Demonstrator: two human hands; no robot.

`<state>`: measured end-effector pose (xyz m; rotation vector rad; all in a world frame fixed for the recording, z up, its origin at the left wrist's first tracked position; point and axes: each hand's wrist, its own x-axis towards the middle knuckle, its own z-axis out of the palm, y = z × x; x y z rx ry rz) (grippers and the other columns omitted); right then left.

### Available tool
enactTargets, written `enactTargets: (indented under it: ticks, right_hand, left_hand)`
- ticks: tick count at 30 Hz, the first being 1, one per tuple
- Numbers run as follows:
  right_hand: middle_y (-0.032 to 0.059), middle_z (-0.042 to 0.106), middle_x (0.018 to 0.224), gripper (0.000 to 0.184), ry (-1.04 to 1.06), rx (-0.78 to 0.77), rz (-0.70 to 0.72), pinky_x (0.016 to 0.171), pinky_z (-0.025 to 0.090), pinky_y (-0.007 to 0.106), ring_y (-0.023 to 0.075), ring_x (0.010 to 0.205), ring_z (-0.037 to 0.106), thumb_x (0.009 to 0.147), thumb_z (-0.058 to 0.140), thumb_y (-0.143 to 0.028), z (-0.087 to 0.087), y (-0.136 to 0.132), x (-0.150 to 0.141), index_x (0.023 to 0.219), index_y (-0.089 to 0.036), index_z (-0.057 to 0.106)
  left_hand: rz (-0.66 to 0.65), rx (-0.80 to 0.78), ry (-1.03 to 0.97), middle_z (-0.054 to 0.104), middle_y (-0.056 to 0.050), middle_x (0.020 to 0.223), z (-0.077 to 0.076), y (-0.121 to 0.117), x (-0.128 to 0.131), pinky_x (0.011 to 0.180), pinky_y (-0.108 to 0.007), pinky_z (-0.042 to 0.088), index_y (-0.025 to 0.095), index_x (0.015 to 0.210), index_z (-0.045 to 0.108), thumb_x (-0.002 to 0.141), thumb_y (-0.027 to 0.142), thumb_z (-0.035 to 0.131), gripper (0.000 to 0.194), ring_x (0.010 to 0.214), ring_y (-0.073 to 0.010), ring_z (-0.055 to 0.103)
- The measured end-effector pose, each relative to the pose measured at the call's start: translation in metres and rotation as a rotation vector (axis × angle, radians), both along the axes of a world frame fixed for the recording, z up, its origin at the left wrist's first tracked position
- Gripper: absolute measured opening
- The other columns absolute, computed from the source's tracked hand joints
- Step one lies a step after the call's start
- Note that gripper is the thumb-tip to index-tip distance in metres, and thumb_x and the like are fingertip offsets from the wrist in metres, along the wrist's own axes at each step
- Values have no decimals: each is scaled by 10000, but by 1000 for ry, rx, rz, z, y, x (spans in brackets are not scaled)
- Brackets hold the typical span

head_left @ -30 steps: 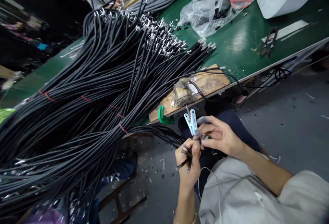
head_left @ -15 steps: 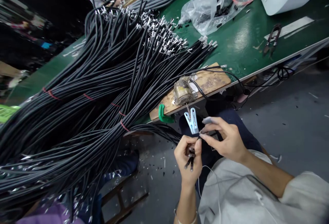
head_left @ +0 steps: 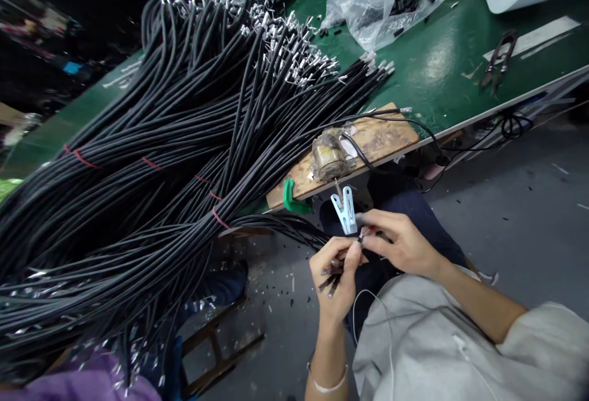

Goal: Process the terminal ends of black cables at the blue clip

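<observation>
My left hand (head_left: 337, 272) is closed around several black cables, whose dark ends (head_left: 329, 286) stick out below its fingers. One cable's stripped end (head_left: 362, 235) rises between its thumb and forefinger. The fingertips of my right hand (head_left: 401, 240), partly blurred, are pinched together at that end. Just above both hands, a light blue clothespin (head_left: 344, 211) hangs from the shaft of a small tape-wrapped motor (head_left: 327, 157). The motor sits on a wooden board (head_left: 391, 137) at the table's edge.
Big bundles of black cables (head_left: 184, 125), tied with red bands, cover the left of the green table (head_left: 442, 64). A plastic bag (head_left: 368, 8) with black pieces, snips (head_left: 499, 61) and a green clamp (head_left: 293, 197) are nearby. Part of another person shows at the top.
My right fingers have closed in on the cable end at my left thumb, and the left hand has turned slightly. The whole view has shifted a little.
</observation>
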<state>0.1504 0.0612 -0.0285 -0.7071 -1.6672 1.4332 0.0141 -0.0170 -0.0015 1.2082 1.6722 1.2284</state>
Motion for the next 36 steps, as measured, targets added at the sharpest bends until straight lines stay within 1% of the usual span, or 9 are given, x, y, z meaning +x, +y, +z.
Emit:
enactTargets:
  ticks: [4, 6, 9, 13, 18, 21, 25, 29, 36]
  right_hand:
    - [52, 598, 650, 316, 60, 202, 68, 647, 403, 302, 152, 671, 496, 932, 563, -297, 8, 4, 1, 668, -143, 645]
    - [22, 535, 595, 392, 196, -7, 218, 568, 363, 272, 127, 602, 464, 907, 591, -409, 7, 3, 0, 624, -139, 622]
    - [-12, 487, 536, 485, 418, -541, 419, 445, 299, 223, 83, 481, 415, 799, 661, -556, 1, 1, -6, 575, -134, 580]
    - [-35, 474, 422, 393, 385, -932, 501, 343, 217, 193, 46, 345, 341, 674, 740, -429, 1, 7, -10, 494, -129, 563]
    - [-45, 487, 388, 311, 213, -869, 338, 324, 165, 181, 32, 315, 323, 610, 760, -344, 12, 34, -8, 484, -118, 589]
    - [-23, 553, 478, 384, 246, -749, 235, 391, 267, 185, 50, 409, 410, 663, 763, -463, 23, 49, -15, 590, -105, 647]
    - [-4, 594, 596, 467, 331, -671, 289, 534, 377, 215, 81, 558, 492, 697, 743, -565, 33, 48, -33, 633, -112, 652]
    - [-9, 582, 589, 431, 478, -818, 241, 542, 392, 217, 87, 562, 503, 702, 768, -526, 26, 38, -43, 615, -120, 652]
    - [23, 614, 629, 507, 642, -915, 454, 563, 428, 203, 94, 598, 557, 648, 778, -592, 15, 35, -49, 644, -97, 669]
  left_hand:
    - [-232, -91, -1, 563, 2, 503, 9, 3, -14, 473, -212, 366, 142, 623, 654, 918, 293, 558, 345, 447, -92, 496]
    - [-343, -20, -65, 576, -6, 521, 11, 6, -19, 470, -215, 359, 147, 642, 665, 895, 311, 593, 309, 453, -94, 492]
    - [-380, 141, -127, 583, -19, 576, 7, 11, -20, 516, -233, 374, 158, 649, 652, 864, 343, 634, 284, 525, -114, 510]
    - [-306, 193, -190, 539, 3, 609, -2, 16, -15, 529, -229, 350, 166, 663, 615, 837, 330, 674, 246, 549, -104, 469]
    - [-215, 206, -199, 536, 7, 660, -7, 10, -11, 576, -239, 369, 169, 682, 594, 806, 246, 709, 186, 608, -113, 491]
    - [-190, 270, -204, 549, 8, 656, -8, 6, -12, 584, -244, 383, 173, 698, 610, 784, 209, 729, 151, 613, -116, 507]
    - [-113, 318, -315, 549, 6, 686, -13, 5, -13, 585, -244, 406, 187, 725, 613, 787, 216, 729, 135, 621, -115, 522]
    - [-74, 320, -393, 556, 7, 711, -19, 11, -13, 574, -229, 406, 202, 755, 636, 798, 238, 726, 106, 636, -112, 530]
    - [14, 401, -415, 571, 9, 690, -15, 16, -7, 552, -212, 402, 198, 732, 631, 797, 293, 729, 151, 598, -97, 523]
